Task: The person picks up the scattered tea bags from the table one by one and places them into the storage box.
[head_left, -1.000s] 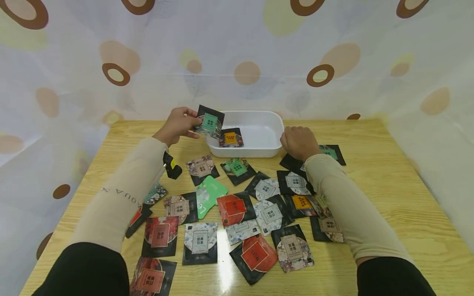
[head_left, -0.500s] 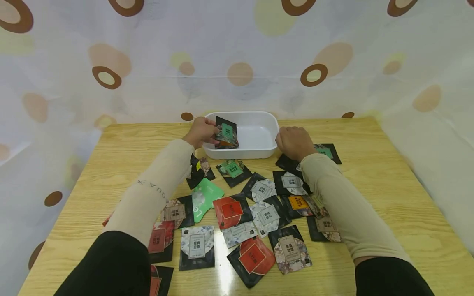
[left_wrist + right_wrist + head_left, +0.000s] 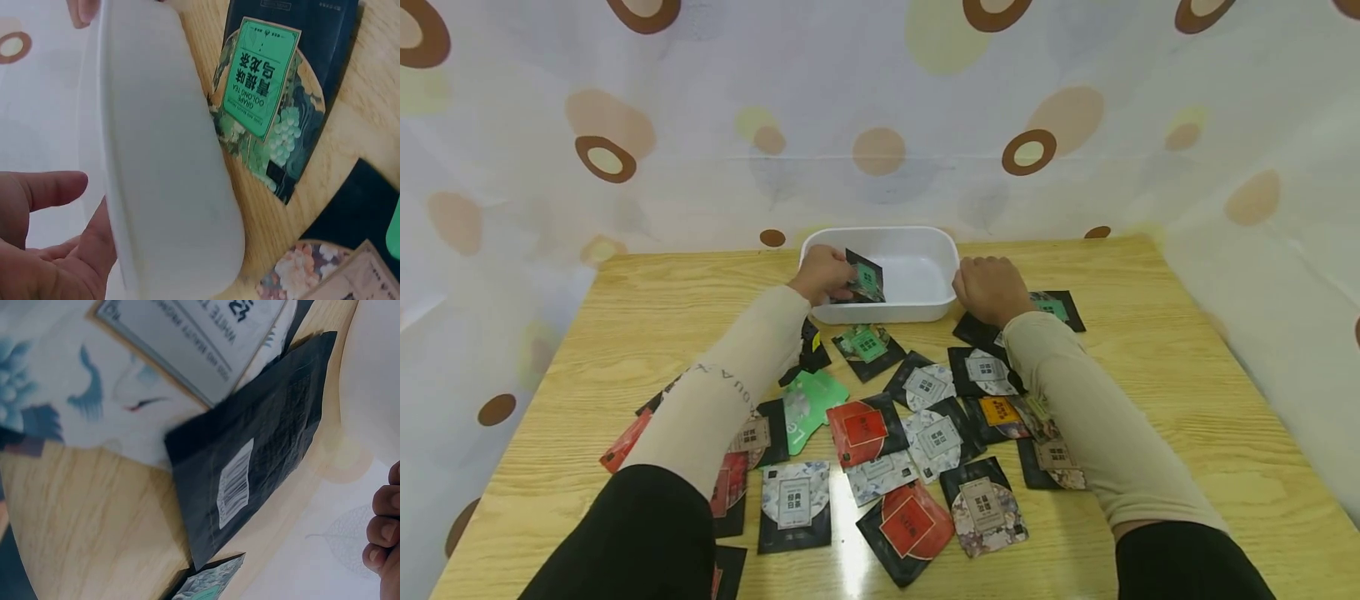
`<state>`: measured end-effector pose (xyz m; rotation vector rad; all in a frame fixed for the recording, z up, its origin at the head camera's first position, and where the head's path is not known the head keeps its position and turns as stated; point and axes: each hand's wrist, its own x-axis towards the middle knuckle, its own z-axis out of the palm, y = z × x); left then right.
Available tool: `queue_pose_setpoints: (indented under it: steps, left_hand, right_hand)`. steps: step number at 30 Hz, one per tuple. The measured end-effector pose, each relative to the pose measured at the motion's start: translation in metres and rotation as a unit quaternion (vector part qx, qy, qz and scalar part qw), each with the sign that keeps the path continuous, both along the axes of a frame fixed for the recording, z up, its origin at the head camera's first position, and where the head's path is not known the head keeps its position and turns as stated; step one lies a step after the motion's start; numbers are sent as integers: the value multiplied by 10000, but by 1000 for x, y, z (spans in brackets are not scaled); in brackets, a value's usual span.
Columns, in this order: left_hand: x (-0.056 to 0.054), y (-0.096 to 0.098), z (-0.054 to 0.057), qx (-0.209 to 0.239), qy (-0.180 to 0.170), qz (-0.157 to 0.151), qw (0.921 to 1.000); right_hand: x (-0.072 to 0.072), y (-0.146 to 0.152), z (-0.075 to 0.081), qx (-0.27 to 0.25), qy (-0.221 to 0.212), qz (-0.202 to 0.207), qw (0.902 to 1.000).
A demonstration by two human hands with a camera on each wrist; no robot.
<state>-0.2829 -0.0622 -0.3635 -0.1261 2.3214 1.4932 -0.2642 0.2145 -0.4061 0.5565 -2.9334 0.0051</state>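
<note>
A white plastic tray (image 3: pixel 921 275) stands at the back of the table. My left hand (image 3: pixel 825 277) reaches over its left end, fingers spread beside a black tea sachet with a green label (image 3: pixel 868 275) that leans inside. In the left wrist view, thumb and fingers (image 3: pixel 56 187) stand apart behind the tray wall (image 3: pixel 169 156), which hides the sachet. My right hand (image 3: pixel 992 292) grips the tray's right end with curled fingers. Below that hand lie a barcoded black sachet (image 3: pixel 244 450) and a white tea sachet (image 3: pixel 150 369), seen in the right wrist view.
Several tea sachets in red, white, floral and orange designs lie across the wooden table (image 3: pixel 1157 350). A grape oolong sachet (image 3: pixel 868 350) lies just before the tray. Nearer is a green plastic piece (image 3: pixel 808 408). A patterned curtain (image 3: pixel 880 100) hangs behind.
My left hand has moved right and down with the green-labelled tea sachet, from beyond the tray's left end into it; its fingers now stand apart. My right hand stays at the tray's right end.
</note>
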Motion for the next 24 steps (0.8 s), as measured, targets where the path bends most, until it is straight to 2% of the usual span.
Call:
queue_pose_setpoints:
  steps: [3,6,11,17,19,20,22,24]
  left_hand:
    - [2,-3,6,-143,68,-210,9997]
    - [5,-9,15,-207,237,-582,9978]
    - [17,-25,27,-405,578,-1184,9904]
    - [36,-50,35,-1202,848,-1386,9794]
    - [43,-60,36,-1785,946,-1365,9698]
    - [46,-65,36,-2168,1020,-1373,9611]
    - [52,-77,38,-2949,1053,-1338,9402]
    - [58,-91,40,-3660,950,-1346,9159]
  right_hand:
    - [-1,-1,1,60,-58,-55,9999]
    - [-2,-1,1,87,-37,-61,9999]
    - [-3,0,1,65,30,38,10000]
    - [-2,7,3,-26,129,25,9999]
    - [-3,9,4,-45,154,2,9999]
    - [-3,11,4,-38,157,-7,9999]
    - [-3,13,5,-47,142,-3,9999]
    - [-3,13,6,-51,110,0,9999]
